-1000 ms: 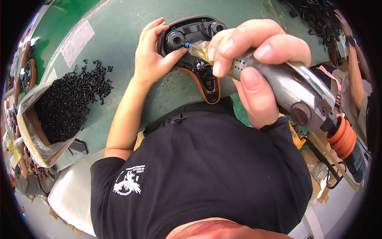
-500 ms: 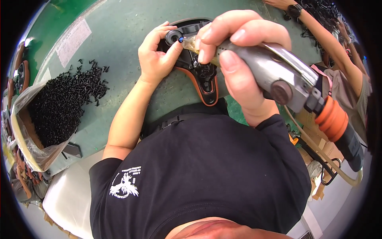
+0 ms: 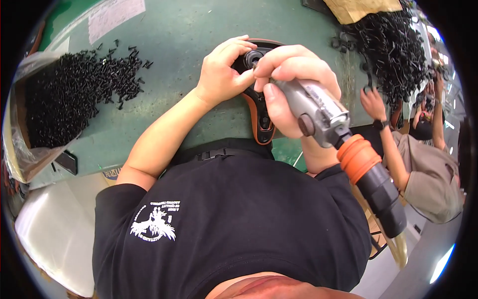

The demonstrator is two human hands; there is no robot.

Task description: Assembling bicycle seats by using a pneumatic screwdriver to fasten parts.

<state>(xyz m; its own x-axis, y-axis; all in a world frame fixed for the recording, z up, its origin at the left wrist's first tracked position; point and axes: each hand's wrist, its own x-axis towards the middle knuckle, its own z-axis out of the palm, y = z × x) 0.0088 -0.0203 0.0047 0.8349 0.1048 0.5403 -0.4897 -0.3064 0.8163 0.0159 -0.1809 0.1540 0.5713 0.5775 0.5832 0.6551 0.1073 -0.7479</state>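
An upside-down bicycle saddle (image 3: 263, 122), black with an orange-brown edge, lies on the bench before me, nose toward my body. My left hand (image 3: 224, 74) grips its wide end, with fingers and thumb around a round black part (image 3: 253, 58) with a hole in its middle. In my right hand (image 3: 301, 72) is a grey power screwdriver (image 3: 314, 104) with an orange collar and a black rear end. Its front end points at the round part, close to my left thumb. My right fingers hide most of the bit, so I cannot tell how deep it sits.
Black screws (image 3: 74, 94) spill from a plastic-lined box (image 3: 15, 154) on the left. A paper sheet (image 3: 115, 19) lies on the green bench (image 3: 174, 30). At the right, a co-worker's hand (image 3: 373, 103) is beside a heap of black curved parts (image 3: 391, 50) under brown paper (image 3: 361, 9).
The screwdriver's front end has moved from beside my left thumb, where a blue tip showed, to the round part's hole. My view has shifted, bringing the black heap further into sight.
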